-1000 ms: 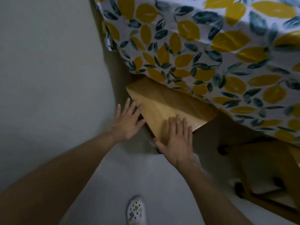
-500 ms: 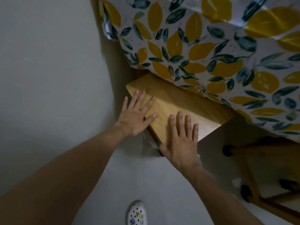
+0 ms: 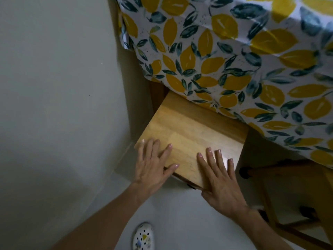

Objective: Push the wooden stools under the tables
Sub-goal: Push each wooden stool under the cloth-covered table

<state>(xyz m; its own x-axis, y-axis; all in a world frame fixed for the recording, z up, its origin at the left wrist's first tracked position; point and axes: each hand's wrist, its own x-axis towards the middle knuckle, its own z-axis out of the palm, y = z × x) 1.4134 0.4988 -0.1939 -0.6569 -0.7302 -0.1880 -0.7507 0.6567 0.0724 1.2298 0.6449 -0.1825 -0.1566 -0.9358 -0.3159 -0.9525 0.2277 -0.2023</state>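
A wooden stool (image 3: 191, 130) with a light square seat stands partly under the table, its far edge hidden by the hanging lemon-print tablecloth (image 3: 225, 56). My left hand (image 3: 153, 165) lies flat on the seat's near left corner with its fingers spread. My right hand (image 3: 218, 179) lies flat on the near right part of the seat, its palm over the front edge. Neither hand grips anything. A second wooden stool (image 3: 281, 204) shows at the lower right, its legs and rungs visible below the cloth.
A pale wall (image 3: 59, 87) runs close along the left of the stool. The floor (image 3: 180, 213) is light grey. My foot in a white dotted clog (image 3: 144, 237) is at the bottom. A wooden table leg (image 3: 156, 94) stands behind the stool's left corner.
Both hands have slid further onto the stool seat. The view has shifted, so more of the seat shows, lower in the frame and squarer to me.
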